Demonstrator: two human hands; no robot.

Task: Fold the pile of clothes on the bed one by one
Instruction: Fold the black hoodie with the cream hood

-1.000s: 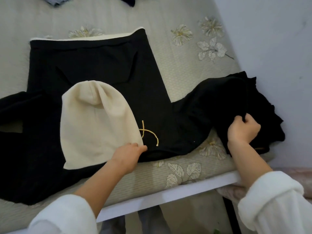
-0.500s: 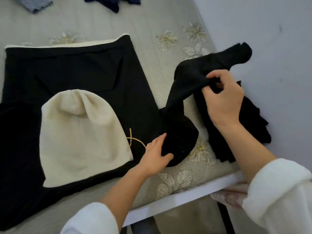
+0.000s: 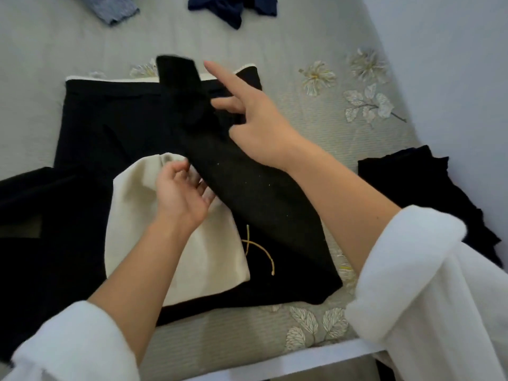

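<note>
Bed [image 3: 275, 320]: floral sheet; near edge toward the person.
Cream hood [image 3: 192, 257]: turned down onto the garment body, yellow drawcord [image 3: 258, 248] just beside it.
Left hand [image 3: 181, 193]: over the hood, fingers loosely curled, fingertips at the edge of the folded sleeve [image 3: 261, 210]; no cloth visibly held.
Right hand [image 3: 255, 125]: fingers spread, mostly straight, touching the upper sleeve; grips nothing.
Black hoodie [image 3: 110, 127]: flat on the bed before the person; folded sleeve slants across its body, cuff reaching the hem; other sleeve [image 3: 27, 193] lies out to the left.
Step in hand: judged as setting the first sleeve inward.
Procedure: square the sleeve parallel to the side seam, press out ridges with flat palms, keep the hood undisturbed, then bring in the other sleeve likewise.
Count: hoodie, one; sleeves, two; black garment by the wall [image 3: 428, 193], one; far garments, two: navy [image 3: 231, 9] and striped blue-grey [image 3: 115, 9].
</note>
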